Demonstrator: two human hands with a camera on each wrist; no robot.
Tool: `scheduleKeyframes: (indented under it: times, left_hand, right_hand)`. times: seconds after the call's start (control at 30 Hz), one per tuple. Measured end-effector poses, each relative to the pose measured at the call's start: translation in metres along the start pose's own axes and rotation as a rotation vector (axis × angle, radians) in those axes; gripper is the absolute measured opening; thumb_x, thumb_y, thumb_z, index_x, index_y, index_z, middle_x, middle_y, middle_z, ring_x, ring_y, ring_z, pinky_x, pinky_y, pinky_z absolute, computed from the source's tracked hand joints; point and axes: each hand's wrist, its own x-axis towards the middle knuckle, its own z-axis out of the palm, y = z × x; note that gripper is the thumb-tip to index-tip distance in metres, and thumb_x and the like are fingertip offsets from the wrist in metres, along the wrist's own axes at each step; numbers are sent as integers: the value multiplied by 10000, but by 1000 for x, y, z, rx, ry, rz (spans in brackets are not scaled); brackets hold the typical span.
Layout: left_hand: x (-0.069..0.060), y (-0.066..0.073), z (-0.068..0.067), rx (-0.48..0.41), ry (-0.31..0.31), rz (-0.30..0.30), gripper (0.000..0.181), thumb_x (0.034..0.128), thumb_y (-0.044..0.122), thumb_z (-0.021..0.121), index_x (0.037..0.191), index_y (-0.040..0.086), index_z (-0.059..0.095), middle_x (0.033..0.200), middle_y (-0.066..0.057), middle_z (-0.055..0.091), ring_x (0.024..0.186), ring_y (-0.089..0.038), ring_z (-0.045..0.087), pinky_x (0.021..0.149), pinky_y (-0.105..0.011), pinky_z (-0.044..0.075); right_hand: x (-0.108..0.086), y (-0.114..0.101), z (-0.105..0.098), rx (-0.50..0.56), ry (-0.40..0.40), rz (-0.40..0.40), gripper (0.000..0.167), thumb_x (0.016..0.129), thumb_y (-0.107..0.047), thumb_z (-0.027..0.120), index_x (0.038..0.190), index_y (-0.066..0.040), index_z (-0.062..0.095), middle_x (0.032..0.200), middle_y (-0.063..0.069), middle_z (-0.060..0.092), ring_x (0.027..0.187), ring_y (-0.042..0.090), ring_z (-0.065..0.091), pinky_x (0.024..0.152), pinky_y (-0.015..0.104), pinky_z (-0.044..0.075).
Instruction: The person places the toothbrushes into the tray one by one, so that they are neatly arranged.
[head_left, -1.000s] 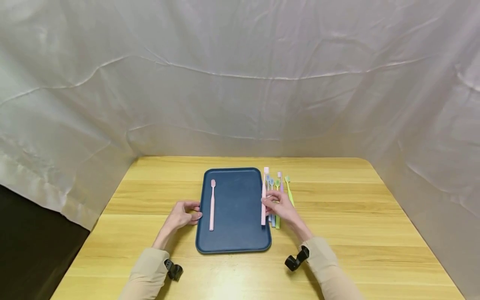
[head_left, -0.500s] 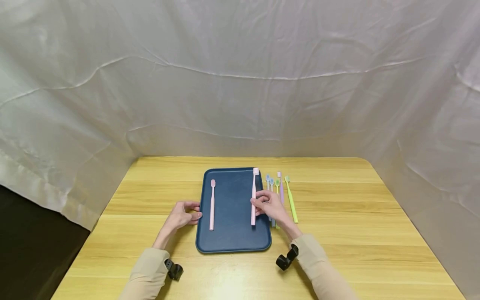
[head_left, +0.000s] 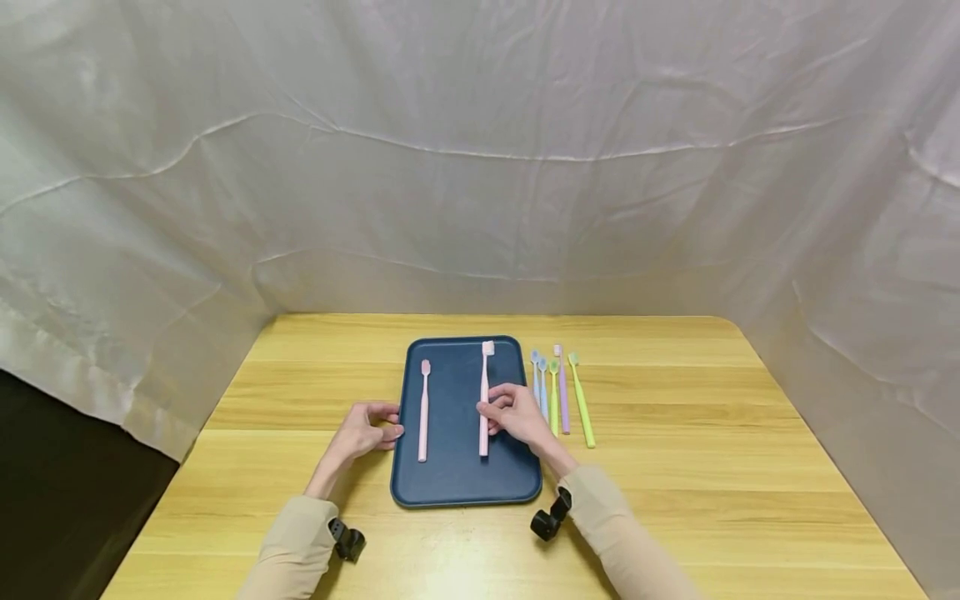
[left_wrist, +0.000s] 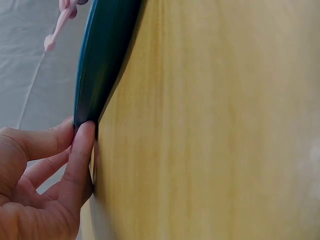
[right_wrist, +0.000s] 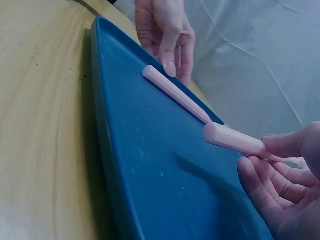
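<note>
We see the right hand [head_left: 517, 415] clamped on a pink toothbrush [head_left: 483, 435], its thumb and fingers pinching the handle. The brush is above the right half of a dark blue tray [head_left: 453, 485], its bristle head toward the far side and its handle end toward the near side. From the right wrist we can make out a shadow on the tray's floor, with the handle apart from the surface.

Our view of the left hand [head_left: 362, 432] shows its thumb and fingertips closed together on the tray's left rim, the thumb on the inner side. A second pink toothbrush [head_left: 423, 421] lies in the left half of the tray, head to the far side, roughly parallel to the held one and well apart from it.

Just to the right of the tray, on the wooden table [head_left: 712, 467], we find a row of brushes: two blue toothbrushes [head_left: 543, 392], a yellow-green toothbrush [head_left: 554, 400], a purple toothbrush [head_left: 564, 400] and, farthest right, a lime green toothbrush [head_left: 582, 408] lying at a slant. All their heads point to the far side. The right hand and forearm hide the near ends of the blue pair from us. A grey curtain [head_left: 480, 208] hangs behind the table.
</note>
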Motion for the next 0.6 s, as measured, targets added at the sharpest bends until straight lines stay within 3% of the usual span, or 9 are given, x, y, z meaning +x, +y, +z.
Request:
scheduleKeyframes:
  times: [0.2,0.37,0.6]
  left_hand:
    - [0,1,0,6,-2,0,468,891,-63,678,1328,-161,541,1113,-260,637,779,-119,664,695,-277,647]
    - [0,1,0,3,0,0,466,891,-70,674,1326,-165,539,1107,-261,639,772,-115,662,686,-273,646]
    - [1,1,0,-1,3,-2,466,891,-71,672,1328,-164,538,1109,-260,634,755,-116,657,685,-268,645]
  right_hand:
    - [3,0,10,-54,9,-1,278,914,-90,725,1115,72,624,753,110,708,552,92,625,578,319,629]
    - [5,-1,17,-79,4,-23,285,900,-94,745,1099,77,634,759,211,716,534,133,638,576,409,635]
    - [10,-1,26,-117,-6,-45,258,899,-106,745,1075,57,651,721,168,716,518,100,628,532,321,618]
